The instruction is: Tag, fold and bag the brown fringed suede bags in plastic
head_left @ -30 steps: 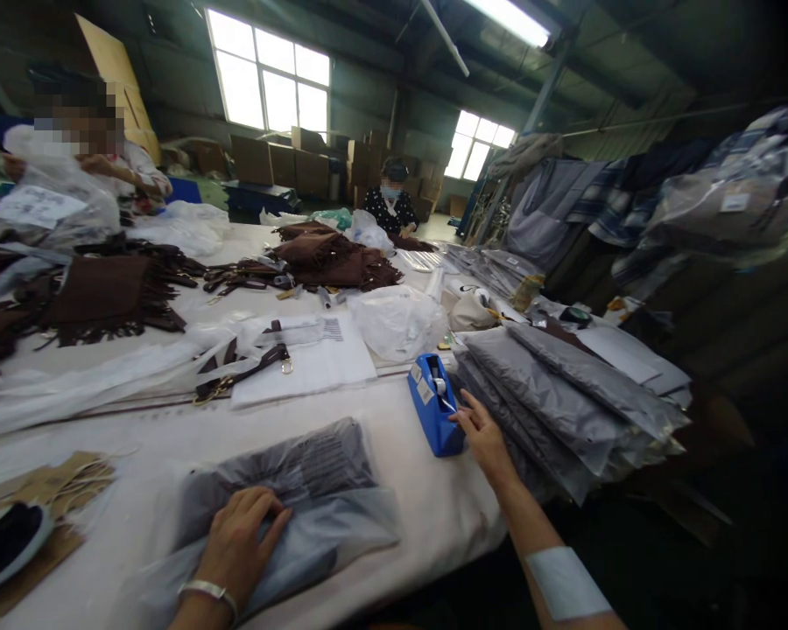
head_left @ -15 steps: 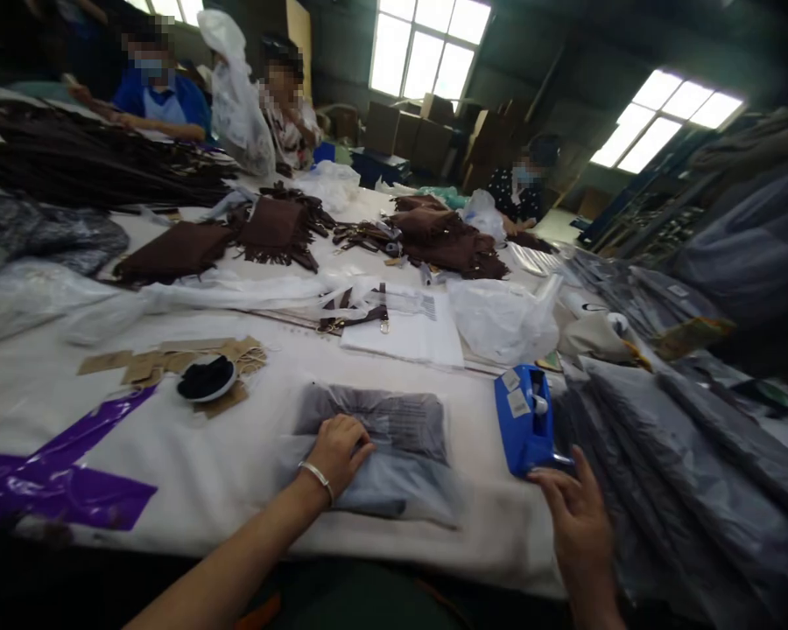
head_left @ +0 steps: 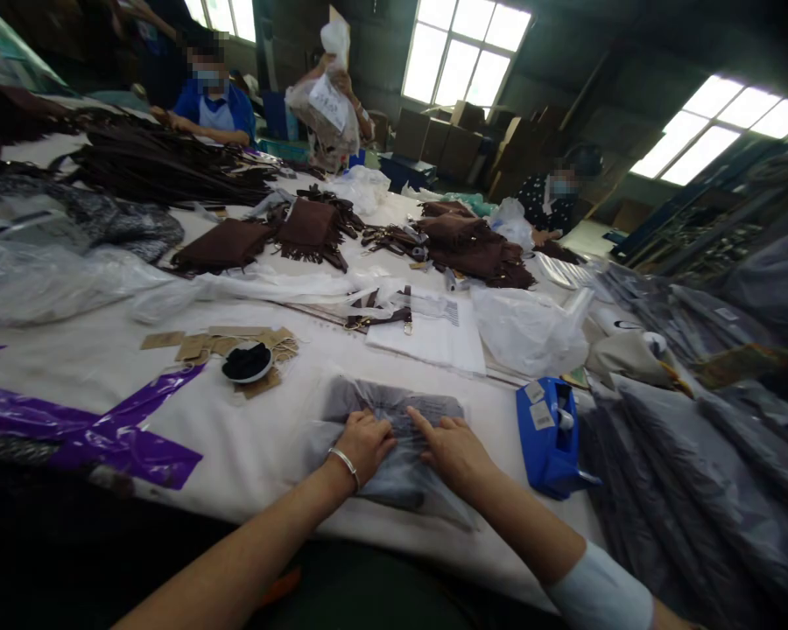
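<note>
In the head view, a clear plastic bag (head_left: pixel 394 499) with folded dark grey cloth (head_left: pixel 433 405) inside lies flat on the table before me. My left hand (head_left: pixel 366 440) is on the middle of the bag, its fingers bent and closed on the plastic. From the right, my right hand (head_left: pixel 452 448) reaches over the same bag. Its index finger is stretched out onto the plastic, the others loosely bent; whether a bit of tape is under it I cannot tell. A blue tape dispenser (head_left: pixel 539 446) stands right of the bag.
A small white dish (head_left: pixel 257 371) with black contents sits on brown tags (head_left: pixel 197 347) at left. Purple tape (head_left: pixel 137 437) crosses the table's front edge. Packed grey bags (head_left: pixel 689 472) are stacked at right. Brown fringed pieces (head_left: pixel 312 229) lie farther back, with co-workers beyond.
My right hand has left the tape dispenser and come left onto the bag. The left hand stays on the bag. A co-worker at the back has lifted a plastic bag. The view has shifted.
</note>
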